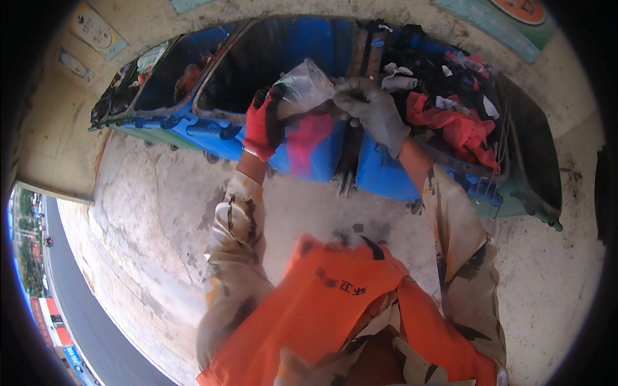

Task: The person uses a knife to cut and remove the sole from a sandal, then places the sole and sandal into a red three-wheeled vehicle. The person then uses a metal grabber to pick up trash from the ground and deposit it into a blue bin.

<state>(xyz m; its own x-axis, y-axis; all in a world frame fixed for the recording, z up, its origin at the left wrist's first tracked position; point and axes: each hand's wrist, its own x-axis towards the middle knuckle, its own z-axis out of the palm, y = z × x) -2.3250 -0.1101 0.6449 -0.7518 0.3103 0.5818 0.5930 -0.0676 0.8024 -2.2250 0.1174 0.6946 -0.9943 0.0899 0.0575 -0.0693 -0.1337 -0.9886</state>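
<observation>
In front of the open blue bins I hold up a crumpled clear plastic bag (pixel 305 89). My left hand (pixel 265 123), in a red glove with dark fingers, is closed on the bag's left side. The fingers of my right hand (pixel 373 109), in a grey glove, pinch together at its right edge; the fingertips partly hide the grip. A pink patch (pixel 305 147) shows just below the bag against the blue bin front; whether it hangs from the bag I cannot tell. Behind the bag gapes a blue bin (pixel 254 61) with a dark inside.
To the right, a bin is heaped with black bags and a red plastic bag (pixel 454 125). More bins with litter (pixel 190 80) stand at the left. A pale wall (pixel 45 141) runs around them. Stained concrete (pixel 161 193) lies below, and a road (pixel 96 289) is far left.
</observation>
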